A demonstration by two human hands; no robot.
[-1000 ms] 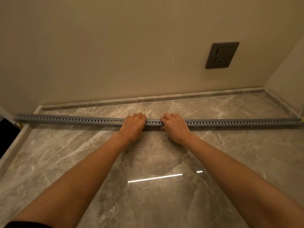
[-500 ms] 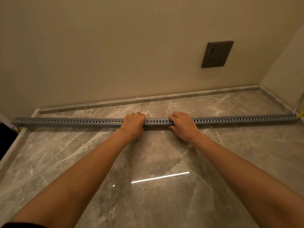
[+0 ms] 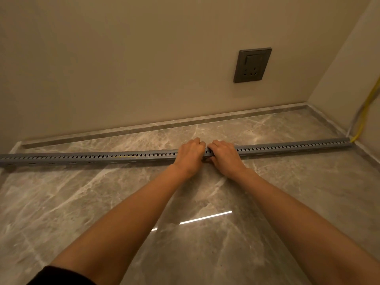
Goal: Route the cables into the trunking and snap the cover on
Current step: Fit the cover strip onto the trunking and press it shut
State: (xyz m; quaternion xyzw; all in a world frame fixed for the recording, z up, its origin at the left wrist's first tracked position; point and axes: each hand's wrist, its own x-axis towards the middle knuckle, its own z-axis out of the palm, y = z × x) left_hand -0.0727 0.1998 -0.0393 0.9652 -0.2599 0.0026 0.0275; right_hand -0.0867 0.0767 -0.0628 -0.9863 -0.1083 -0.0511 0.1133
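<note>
We see one long grey trunking [image 3: 102, 158] lying on the marble floor [image 3: 82, 202], running out past both sides of our hands. Our two hands meet on it side by side, almost touching. The left hand [image 3: 190, 155] is curled over the top, fingers folded and pressing down on it. The right hand [image 3: 223, 156], just beside it, is also curled over the trunking, fingers wrapped across the top and thumb at the near side. Beyond the right hand, at the far end of the trunking, one yellow cable [image 3: 368, 112] comes down the corner and meets it. Above the right hand, one dark socket plate [image 3: 252, 65] sits on the wall [image 3: 123, 58].
</note>
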